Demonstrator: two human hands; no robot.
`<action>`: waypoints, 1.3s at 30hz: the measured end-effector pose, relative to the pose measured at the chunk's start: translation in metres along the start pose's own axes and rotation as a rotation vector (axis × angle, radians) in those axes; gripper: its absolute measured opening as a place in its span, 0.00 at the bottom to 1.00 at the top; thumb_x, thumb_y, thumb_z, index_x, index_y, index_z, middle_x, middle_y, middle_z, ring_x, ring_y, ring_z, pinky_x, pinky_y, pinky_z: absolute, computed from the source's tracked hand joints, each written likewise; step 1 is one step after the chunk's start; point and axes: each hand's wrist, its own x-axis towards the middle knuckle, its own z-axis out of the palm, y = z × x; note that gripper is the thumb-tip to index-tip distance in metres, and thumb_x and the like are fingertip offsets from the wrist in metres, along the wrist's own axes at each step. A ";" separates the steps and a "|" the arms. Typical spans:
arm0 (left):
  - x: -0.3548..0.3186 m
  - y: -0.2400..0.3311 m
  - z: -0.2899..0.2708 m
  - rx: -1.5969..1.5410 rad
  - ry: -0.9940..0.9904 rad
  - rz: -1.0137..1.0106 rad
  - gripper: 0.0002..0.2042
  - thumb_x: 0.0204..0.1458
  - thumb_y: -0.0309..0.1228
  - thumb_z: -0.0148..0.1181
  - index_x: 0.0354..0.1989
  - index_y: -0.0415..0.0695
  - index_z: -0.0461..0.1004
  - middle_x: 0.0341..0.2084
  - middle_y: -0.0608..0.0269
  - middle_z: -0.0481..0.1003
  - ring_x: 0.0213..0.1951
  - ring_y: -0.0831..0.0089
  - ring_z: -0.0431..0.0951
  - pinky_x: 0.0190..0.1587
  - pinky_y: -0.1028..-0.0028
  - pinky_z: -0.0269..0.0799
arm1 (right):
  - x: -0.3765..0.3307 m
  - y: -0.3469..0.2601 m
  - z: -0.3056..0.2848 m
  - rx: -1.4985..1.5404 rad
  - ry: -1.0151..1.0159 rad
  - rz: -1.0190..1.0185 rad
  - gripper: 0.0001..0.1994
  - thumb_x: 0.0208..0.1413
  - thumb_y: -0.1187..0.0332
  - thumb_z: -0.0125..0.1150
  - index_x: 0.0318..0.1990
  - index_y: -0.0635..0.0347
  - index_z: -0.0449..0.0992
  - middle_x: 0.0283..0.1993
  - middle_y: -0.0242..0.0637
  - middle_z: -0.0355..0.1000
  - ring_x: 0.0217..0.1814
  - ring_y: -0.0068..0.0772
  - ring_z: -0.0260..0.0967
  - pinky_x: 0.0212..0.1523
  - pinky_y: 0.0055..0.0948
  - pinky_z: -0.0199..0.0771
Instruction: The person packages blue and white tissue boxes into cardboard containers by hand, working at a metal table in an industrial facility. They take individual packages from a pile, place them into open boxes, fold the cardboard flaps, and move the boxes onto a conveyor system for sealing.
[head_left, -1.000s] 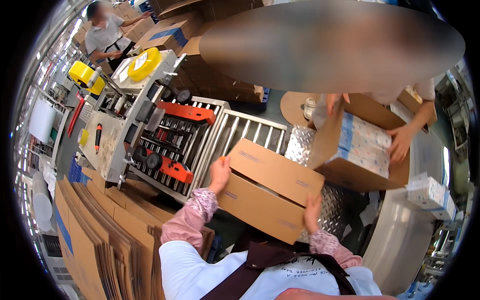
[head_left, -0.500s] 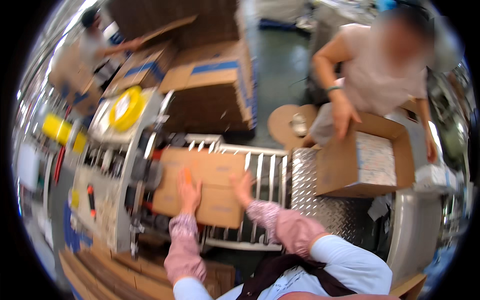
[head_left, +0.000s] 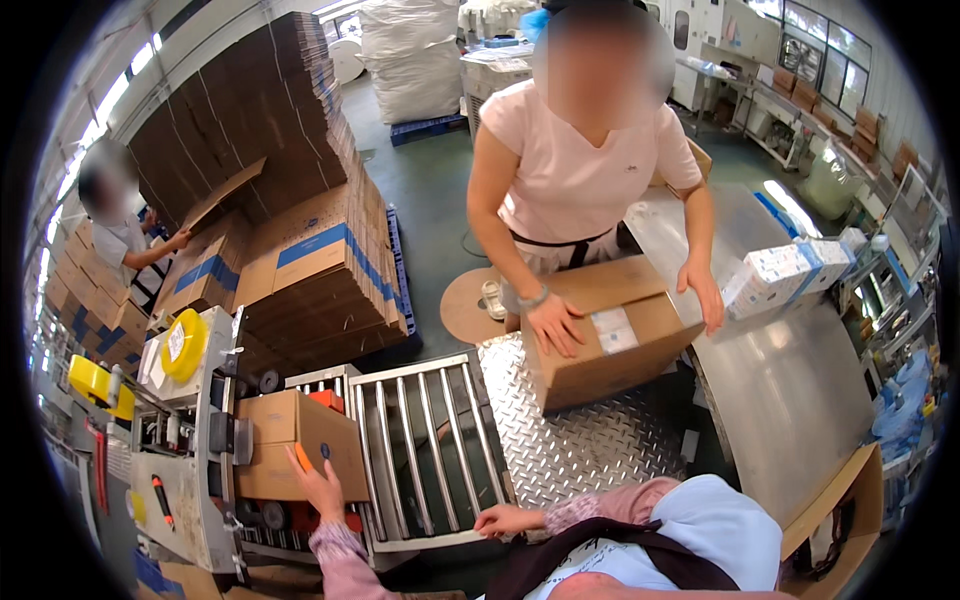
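Observation:
A closed brown carton (head_left: 330, 445) sits at the taping machine's rollers on the left. My left hand (head_left: 322, 490) rests against its near right side, fingers stretched out and apart, with something orange on one finger. Loosely curled, my right hand (head_left: 508, 520) hangs by the near right corner of the roller conveyor (head_left: 425, 450), and I see nothing in it. Across from me a co-worker in a pale pink top has both hands on a larger carton (head_left: 615, 350), whose top flaps are folded over, on the diamond-plate metal sheet (head_left: 590, 445).
The taping machine (head_left: 180, 490) carries a yellow tape roll (head_left: 186, 345) and an orange-and-black cutter (head_left: 162, 502). Flattened cartons (head_left: 310, 240) are stacked behind it, with another person beside them. Wrapped white packs (head_left: 785, 275) lie on the metal table (head_left: 790, 370) at right.
The carton has moved left into the machine. My right hand has left it and drawn back; my left stays by it. The co-worker's carton, open before, now has its flaps down.

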 end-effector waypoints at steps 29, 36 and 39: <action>-0.417 0.286 -0.303 0.475 -0.134 -0.189 0.29 0.44 0.44 0.62 0.54 0.43 0.68 0.57 0.48 0.59 0.59 0.51 0.57 0.60 0.46 0.48 | -0.124 -0.217 0.164 -0.264 -0.548 -0.349 0.21 0.54 0.63 0.61 0.51 0.66 0.70 0.44 0.32 0.74 0.41 0.19 0.69 0.44 0.23 0.70; -0.421 0.267 -0.198 -0.028 -0.091 -0.164 0.23 0.49 0.44 0.57 0.52 0.47 0.70 0.62 0.49 0.52 0.63 0.52 0.52 0.63 0.48 0.43 | -0.291 -0.240 -0.083 -0.448 0.192 -0.558 0.16 0.46 0.71 0.61 0.43 0.70 0.73 0.35 0.35 0.75 0.35 0.23 0.72 0.36 0.22 0.71; -0.384 0.265 -0.156 -0.136 -0.128 0.031 0.26 0.44 0.34 0.60 0.54 0.40 0.66 0.60 0.43 0.53 0.61 0.47 0.55 0.61 0.50 0.49 | -0.410 -0.203 -0.200 -0.605 0.514 -0.617 0.13 0.40 0.71 0.61 0.35 0.68 0.75 0.29 0.30 0.73 0.31 0.20 0.69 0.33 0.21 0.69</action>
